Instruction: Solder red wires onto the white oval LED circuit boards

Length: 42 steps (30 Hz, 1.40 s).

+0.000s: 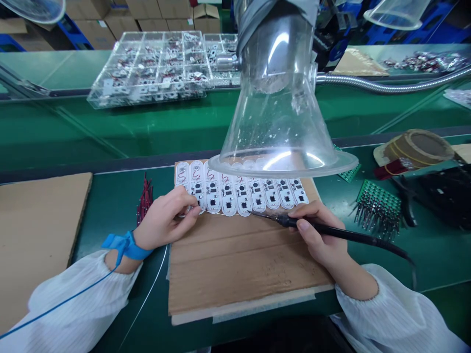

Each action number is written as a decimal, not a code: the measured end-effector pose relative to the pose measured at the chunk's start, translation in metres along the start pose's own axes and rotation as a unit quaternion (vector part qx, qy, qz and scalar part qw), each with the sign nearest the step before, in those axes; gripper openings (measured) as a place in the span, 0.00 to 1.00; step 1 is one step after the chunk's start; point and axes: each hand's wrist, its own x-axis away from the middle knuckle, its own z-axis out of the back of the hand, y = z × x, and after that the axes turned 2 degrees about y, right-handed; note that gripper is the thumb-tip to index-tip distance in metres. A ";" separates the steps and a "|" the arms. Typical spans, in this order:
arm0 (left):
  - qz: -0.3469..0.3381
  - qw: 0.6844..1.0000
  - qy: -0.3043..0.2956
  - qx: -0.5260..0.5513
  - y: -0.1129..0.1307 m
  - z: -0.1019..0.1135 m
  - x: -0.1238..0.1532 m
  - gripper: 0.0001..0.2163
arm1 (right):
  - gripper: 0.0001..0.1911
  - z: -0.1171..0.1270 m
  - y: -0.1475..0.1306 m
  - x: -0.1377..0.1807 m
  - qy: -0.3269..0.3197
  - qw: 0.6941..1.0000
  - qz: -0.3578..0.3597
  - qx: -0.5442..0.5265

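Observation:
A row of white oval circuit boards point(228, 198) lies along the top of a cardboard sheet point(235, 264); red wires show on several of them. My right hand point(324, 233) is closed round a soldering iron point(285, 220), its tip at the lower edge of a middle board. At the row's left end my left hand point(171, 213) is closed in a pinch, a blue wrist strap point(127, 246) around its wrist. Thin solder wire point(156, 277) runs up under this hand and seems to come out toward the iron tip. The fingertips partly hide the leftmost boards.
A clear fume hood point(281, 122) hangs over the boards' far ends. Red wires point(144, 200) lie left of the cardboard. Green boards with pins point(379, 203) and a brown roll point(415, 149) are at right. A compartment tray point(154, 68) stands on the back ledge.

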 end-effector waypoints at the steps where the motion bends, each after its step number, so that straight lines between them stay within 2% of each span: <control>1: -0.001 1.000 -0.001 0.000 0.000 0.000 0.000 0.04 | 0.05 0.000 0.000 0.000 -0.005 1.000 0.001 0.001; 7: 0.001 1.000 -0.003 -0.001 0.000 -0.001 -0.001 0.04 | 0.08 -0.002 -0.003 0.000 0.019 1.000 0.008 0.006; 13: 0.005 1.000 -0.001 0.002 0.002 -0.001 -0.002 0.04 | 0.04 0.001 0.001 0.003 -0.027 0.999 0.012 0.030; 19: 0.019 1.000 -0.006 0.008 0.002 0.001 -0.003 0.04 | 0.04 0.001 0.001 0.004 -0.016 1.000 0.015 0.017; 24: 0.008 1.000 -0.003 0.003 0.002 0.001 -0.003 0.04 | 0.04 0.001 0.001 0.003 -0.042 0.997 0.029 0.060; 35: 0.018 1.000 -0.003 0.010 0.001 -0.001 -0.001 0.04 | 0.06 0.004 0.005 0.005 -0.066 0.994 0.037 0.080; 38: 0.005 1.000 0.006 0.008 0.001 0.000 -0.001 0.04 | 0.05 0.002 0.000 0.004 -0.041 0.998 0.020 0.045; 42: 0.017 1.000 0.025 0.007 -0.001 0.002 0.000 0.05 | 0.06 -0.008 -0.020 0.000 0.035 0.999 0.002 0.004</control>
